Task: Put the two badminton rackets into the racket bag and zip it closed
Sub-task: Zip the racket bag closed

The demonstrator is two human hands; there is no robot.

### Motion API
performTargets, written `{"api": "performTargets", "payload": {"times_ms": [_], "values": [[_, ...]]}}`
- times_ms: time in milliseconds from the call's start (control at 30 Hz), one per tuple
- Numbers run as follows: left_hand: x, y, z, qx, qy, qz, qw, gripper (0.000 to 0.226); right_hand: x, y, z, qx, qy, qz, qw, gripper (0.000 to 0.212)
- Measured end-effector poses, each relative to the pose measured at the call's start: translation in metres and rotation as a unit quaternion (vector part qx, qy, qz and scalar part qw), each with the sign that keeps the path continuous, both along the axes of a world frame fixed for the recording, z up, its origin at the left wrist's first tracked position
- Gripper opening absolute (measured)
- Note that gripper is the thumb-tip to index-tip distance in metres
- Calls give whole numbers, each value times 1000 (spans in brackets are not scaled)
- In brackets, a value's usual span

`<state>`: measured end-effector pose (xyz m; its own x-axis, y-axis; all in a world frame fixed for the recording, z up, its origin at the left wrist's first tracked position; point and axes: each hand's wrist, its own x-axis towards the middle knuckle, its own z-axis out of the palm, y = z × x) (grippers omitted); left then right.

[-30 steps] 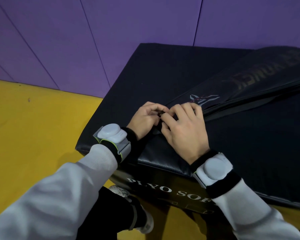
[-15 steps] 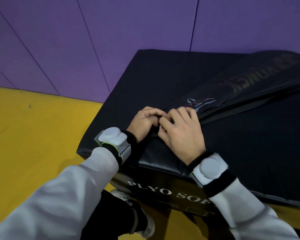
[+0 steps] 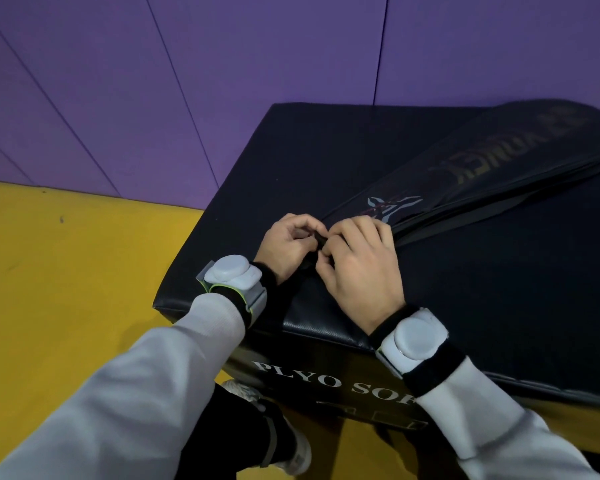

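Observation:
A long black racket bag (image 3: 492, 168) with gold lettering lies diagonally on a black padded plyo box (image 3: 326, 161), its wide end at the far right and its narrow end near me. My left hand (image 3: 284, 244) and my right hand (image 3: 361, 271) meet at that narrow end, fingers pinched on the bag's dark tip and what looks like a small zipper piece between them. The rackets are not visible; the bag hides whatever is inside it.
The box stands on a yellow floor (image 3: 66, 289) against a purple padded wall (image 3: 222, 81). Its near left corner lies under my left wrist. My shoe (image 3: 291, 455) shows below the box's front face. Both wrists wear grey sensor bands.
Both hands stay pinched at the bag's narrow end, with only small finger shifts. The view has tilted slightly, so the box and hands sit a little lower in frame.

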<state>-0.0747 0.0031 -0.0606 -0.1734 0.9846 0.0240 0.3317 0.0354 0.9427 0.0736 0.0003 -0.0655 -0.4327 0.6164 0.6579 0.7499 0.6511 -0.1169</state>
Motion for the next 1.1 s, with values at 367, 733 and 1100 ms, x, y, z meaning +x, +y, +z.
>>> {"api": "performTargets", "payload": {"times_ms": [367,733,1100], "values": [[4,2,-2,-9,37,20,999,41,18,-10,6,-58,-31,-51,997,21],[6,6,-7,-14,38,40,998,46,29,-18,10,-112,-11,-68,991,20],[10,4,-4,-9,34,46,998,46,44,-17,10,-174,72,-51,981,14]]}}
